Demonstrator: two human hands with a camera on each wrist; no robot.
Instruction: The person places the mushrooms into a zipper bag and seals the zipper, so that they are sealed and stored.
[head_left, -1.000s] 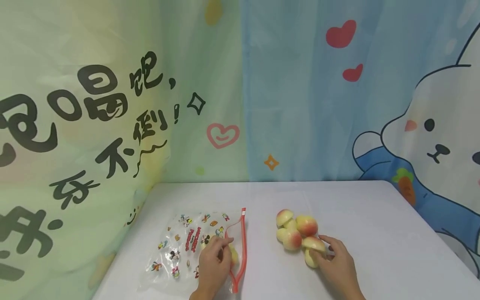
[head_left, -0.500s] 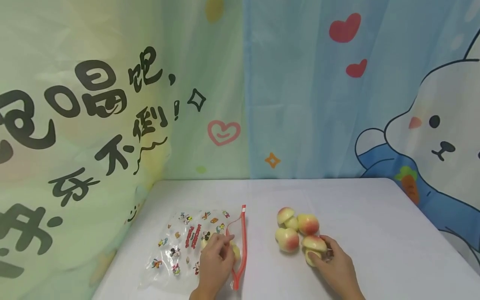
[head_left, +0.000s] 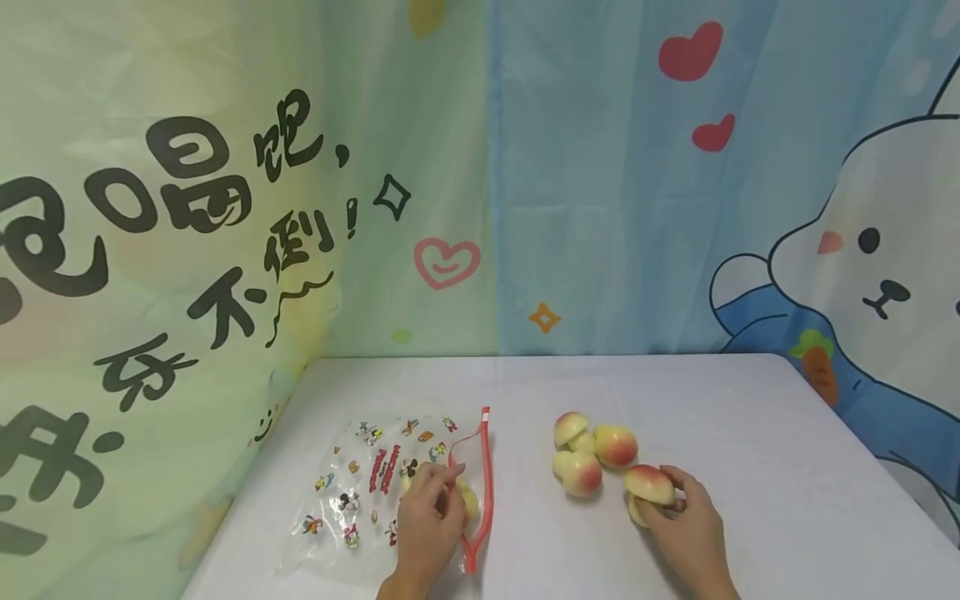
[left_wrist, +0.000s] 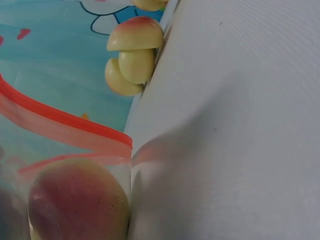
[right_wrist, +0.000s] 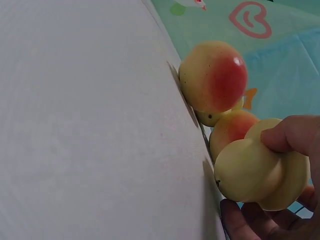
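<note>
A clear zip bag with cartoon prints and a red zip strip lies at the left of the table. My left hand pinches the bag near its parted mouth. Inside sits a yellow and red toy mushroom, partly hidden by that hand in the head view. My right hand grips another toy mushroom, thumb on its pale stem side and fingers round the cap. Behind it, three similar toy mushrooms are grouped close together.
A white table bears everything. Patterned cloth hangs behind and along its left side, with a printed bear figure at right.
My right hand has drawn its mushroom right, apart from the other three. The front one of that group shifted slightly. My left hand stays at the bag. The head view has tilted a little.
</note>
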